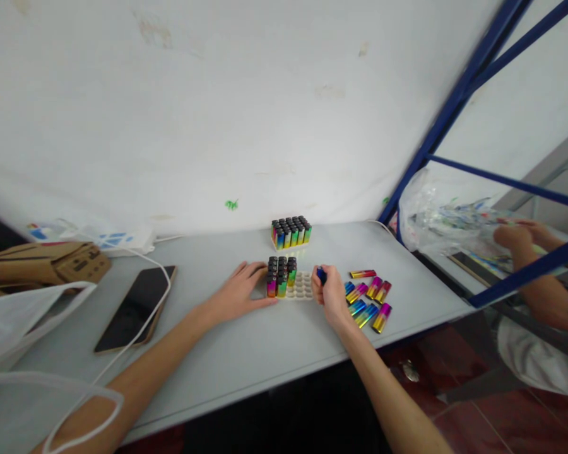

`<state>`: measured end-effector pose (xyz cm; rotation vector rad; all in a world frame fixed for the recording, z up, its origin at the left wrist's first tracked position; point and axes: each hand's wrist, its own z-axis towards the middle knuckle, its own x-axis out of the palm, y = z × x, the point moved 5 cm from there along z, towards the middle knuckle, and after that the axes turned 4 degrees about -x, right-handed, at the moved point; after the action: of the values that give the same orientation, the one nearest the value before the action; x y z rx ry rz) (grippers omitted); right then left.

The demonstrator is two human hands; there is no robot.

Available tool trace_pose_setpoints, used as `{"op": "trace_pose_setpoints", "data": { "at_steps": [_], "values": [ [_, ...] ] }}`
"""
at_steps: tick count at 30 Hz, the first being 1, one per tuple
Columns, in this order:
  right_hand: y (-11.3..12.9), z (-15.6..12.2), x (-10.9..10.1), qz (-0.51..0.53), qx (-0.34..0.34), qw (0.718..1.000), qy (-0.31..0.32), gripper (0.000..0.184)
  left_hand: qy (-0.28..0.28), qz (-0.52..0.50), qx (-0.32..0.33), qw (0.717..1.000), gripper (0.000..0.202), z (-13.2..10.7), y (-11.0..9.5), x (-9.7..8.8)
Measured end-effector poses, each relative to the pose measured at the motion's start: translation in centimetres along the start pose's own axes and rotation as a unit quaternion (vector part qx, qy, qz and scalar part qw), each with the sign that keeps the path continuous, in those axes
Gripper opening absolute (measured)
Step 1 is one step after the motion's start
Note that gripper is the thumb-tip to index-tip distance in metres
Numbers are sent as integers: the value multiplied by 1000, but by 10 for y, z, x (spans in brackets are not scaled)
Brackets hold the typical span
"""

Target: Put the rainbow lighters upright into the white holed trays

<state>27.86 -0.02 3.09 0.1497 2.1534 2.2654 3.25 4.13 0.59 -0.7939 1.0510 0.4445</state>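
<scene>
My left hand (243, 287) lies at the left side of a pale holder tray (303, 287), fingers apart, the thumb by its front corner. Lighters (281, 274) with black tops and coloured bodies stand upright in its left part; its right part shows bare round slots. Closed around a dark blue lighter (321, 274), my right hand (332, 293) is just right of the tray; the fist hides most of the lighter. Several shiny pink, yellow and blue lighter-sized pieces (366, 313) lie loose to its right; whether they have tops is unclear.
A second tray full of lighters (291, 233) stands behind, near the wall. To the left are a phone (135, 309), a white cable, a cardboard box (52, 265) and a power strip (127, 241). Past the blue metal frame (435, 132), another person's hands (520, 236) handle plastic bags.
</scene>
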Motion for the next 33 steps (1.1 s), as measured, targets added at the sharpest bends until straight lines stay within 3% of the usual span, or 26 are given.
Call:
{"op": "trace_pose_setpoints", "data": {
  "at_steps": [3, 5, 10, 13, 15, 22, 33],
  "values": [
    [-2, 3, -1, 22, 36, 999, -5, 71, 4, -4, -2, 1000, 83, -1, 0, 0],
    [-1, 3, -1, 18, 13, 1000, 8, 74, 1, -3, -1, 1000, 82, -1, -1, 0],
    [13, -6, -1, -75, -130, 987, 49, 60, 4, -7, 0, 1000, 83, -1, -4, 0],
    [29, -15, -5, -189, -257, 947, 25, 45, 5, -11, 5, 1000, 85, -1, -5, -1],
    [34, -19, -5, -255, -306, 917, 13, 38, 1, -10, 8, 1000, 84, 0, -6, -2],
    [24, -16, -3, -319, -330, 887, 47, 42, 5, -6, 3, 1000, 84, 3, -8, -2],
    [41, 3, -4, -311, -257, 904, 142, 48, -9, -6, 10, 1000, 81, 6, -2, -1]
  ]
}}
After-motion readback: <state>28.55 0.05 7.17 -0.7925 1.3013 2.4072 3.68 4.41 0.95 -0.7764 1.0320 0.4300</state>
